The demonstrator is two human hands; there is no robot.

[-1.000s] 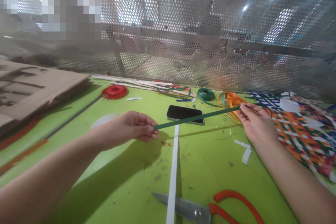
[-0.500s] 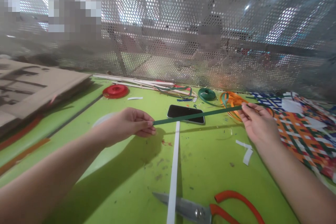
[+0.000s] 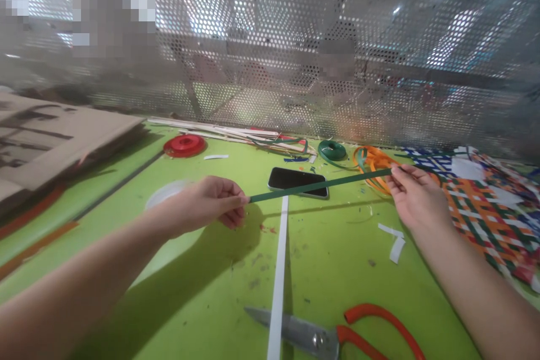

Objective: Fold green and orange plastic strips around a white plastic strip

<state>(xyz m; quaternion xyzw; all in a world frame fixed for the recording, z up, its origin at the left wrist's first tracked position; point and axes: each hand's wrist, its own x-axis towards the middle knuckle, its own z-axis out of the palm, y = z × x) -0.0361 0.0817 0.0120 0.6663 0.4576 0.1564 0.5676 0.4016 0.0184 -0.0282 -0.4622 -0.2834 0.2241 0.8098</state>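
The left hand [image 3: 215, 202] and right hand [image 3: 417, 191] are pinching a narrow, flat green strip [image 3: 354, 178], holding it straight above the middle of the bright green worktop [image 3: 337, 270]. Beyond the strip, a rectangular, black-screened phone [image 3: 287, 177] is lying flat. Toward the near edge, a long white strip [image 3: 278, 270] is crossing orange-red-handled metal scissors [image 3: 304, 333]. Near the far edge, a flat red coil [image 3: 184, 146] is resting.

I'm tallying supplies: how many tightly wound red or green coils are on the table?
2: a red coil, back left, and a green coil beyond the phone, beside orange strips. Others may be hidden.
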